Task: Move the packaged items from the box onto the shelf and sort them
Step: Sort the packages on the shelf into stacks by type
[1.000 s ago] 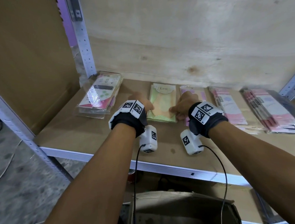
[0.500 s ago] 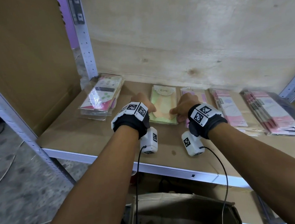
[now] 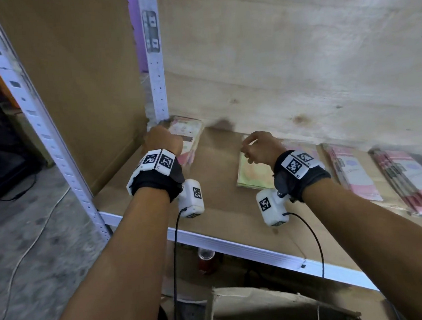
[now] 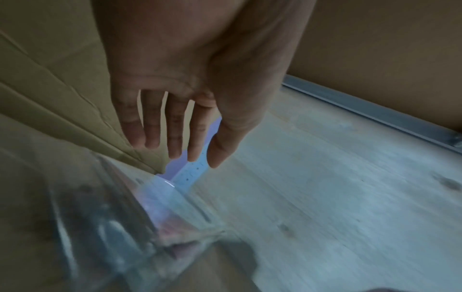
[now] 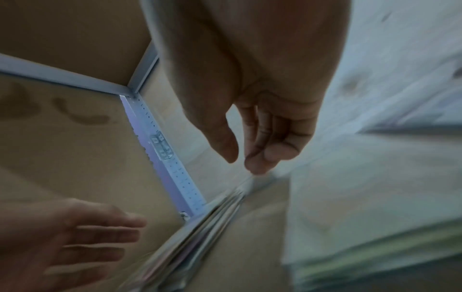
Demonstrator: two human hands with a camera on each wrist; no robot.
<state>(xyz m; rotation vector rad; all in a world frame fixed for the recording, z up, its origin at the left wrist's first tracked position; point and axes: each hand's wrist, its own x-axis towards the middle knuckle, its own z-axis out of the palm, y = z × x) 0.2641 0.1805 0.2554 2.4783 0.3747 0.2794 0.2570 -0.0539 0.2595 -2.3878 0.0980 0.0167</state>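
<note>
My left hand hangs over the stack of packets in the shelf's back-left corner, by the upright post. Its fingers are straight and slightly spread, holding nothing; contact with the stack I cannot tell. My right hand is loosely curled and empty over the far end of the green packet, which lies mid-shelf near the back edge.

Risk: the film wrappers look slick. A sideways nudge from the left hand could fan the corner stack or push it against the post.

Green packet lies flat, long axis front to back, header end toward the back wall. The corner stack's long axis is also roughly front to back, slightly skewed.
</note>
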